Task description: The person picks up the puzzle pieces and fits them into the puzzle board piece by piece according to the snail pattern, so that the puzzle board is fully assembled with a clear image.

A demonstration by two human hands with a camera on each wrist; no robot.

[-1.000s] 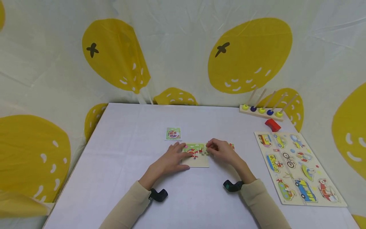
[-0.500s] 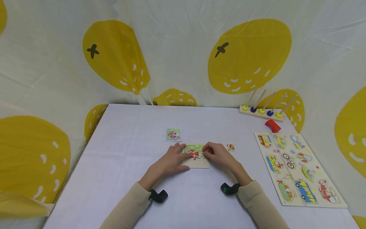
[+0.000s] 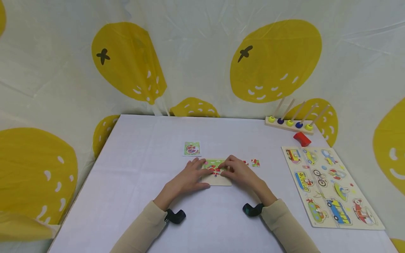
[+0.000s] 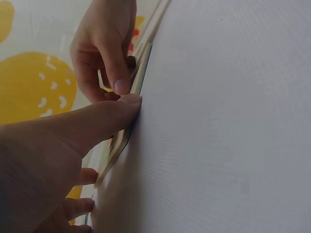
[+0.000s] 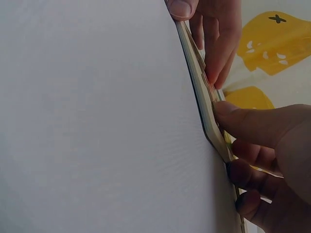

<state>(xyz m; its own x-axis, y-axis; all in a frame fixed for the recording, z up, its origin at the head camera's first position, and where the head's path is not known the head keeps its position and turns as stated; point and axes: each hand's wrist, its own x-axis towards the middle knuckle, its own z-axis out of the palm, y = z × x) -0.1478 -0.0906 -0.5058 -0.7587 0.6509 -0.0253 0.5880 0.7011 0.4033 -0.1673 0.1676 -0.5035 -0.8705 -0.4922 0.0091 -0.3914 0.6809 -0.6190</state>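
A small wooden jigsaw puzzle board (image 3: 218, 181) lies in front of me, its upper part showing a green and red picture. My left hand (image 3: 186, 178) rests on its left side with fingers spread, the index fingertip on the red picture and the thumb (image 4: 119, 109) at the near edge. My right hand (image 3: 241, 172) is over the board's right side, thumb and index finger pinching at a puzzle piece that they mostly hide. Two loose jigsaw pieces lie right of the board: one in full sight (image 3: 255, 162), the other partly behind the right hand.
A square picture card (image 3: 191, 149) lies beyond the left hand. At the right is a large peg puzzle board (image 3: 329, 189) with vehicle shapes. Behind it are a red block (image 3: 302, 139) and a wooden stand (image 3: 289, 125) with upright pegs and beads.
My right hand has carried a green puzzle piece leftward onto the board, then shifted further left over it. This uncovers the loose pieces at the right. My left hand stays in place.
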